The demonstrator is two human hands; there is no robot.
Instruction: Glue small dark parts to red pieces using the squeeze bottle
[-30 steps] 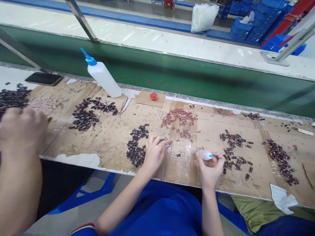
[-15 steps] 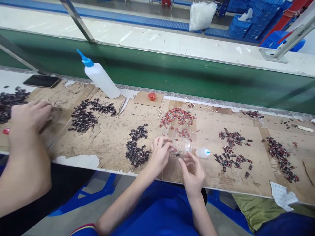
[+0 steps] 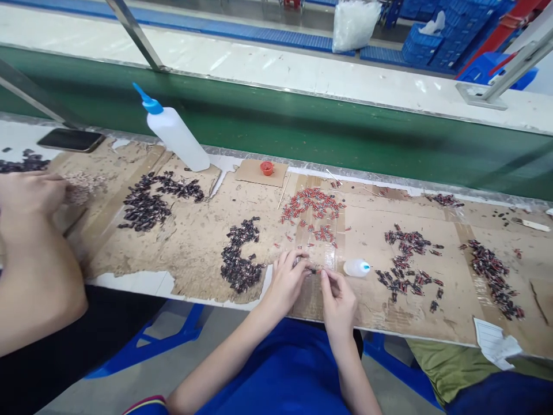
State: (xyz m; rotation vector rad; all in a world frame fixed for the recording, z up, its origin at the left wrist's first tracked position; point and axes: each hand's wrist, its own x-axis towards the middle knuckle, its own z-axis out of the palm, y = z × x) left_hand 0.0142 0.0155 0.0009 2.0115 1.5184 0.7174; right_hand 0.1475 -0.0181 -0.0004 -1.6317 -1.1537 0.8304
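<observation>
Left hand (image 3: pixel 287 279): fingers curled, tips pinched on a small dark part (image 3: pixel 311 269) over the taped cardboard mat (image 3: pixel 194 242).
Right hand (image 3: pixel 338 297): fingertips meeting the left hand's at the same part; grip on it cannot be told.
Small dropper bottle (image 3: pixel 356 267): lying on its side just right of the right hand, untouched.
Dark pile (image 3: pixel 239 256): just left of the left hand.
Red pile (image 3: pixel 313 207): beyond the hands, toward the green belt (image 3: pixel 302 132).
Mixed pile (image 3: pixel 408 265): right of the dropper bottle.
Large squeeze bottle (image 3: pixel 175 132): tilted, far left of the mat's back edge.
Co-worker's hand (image 3: pixel 30 193): at the left edge, on pale parts.
</observation>
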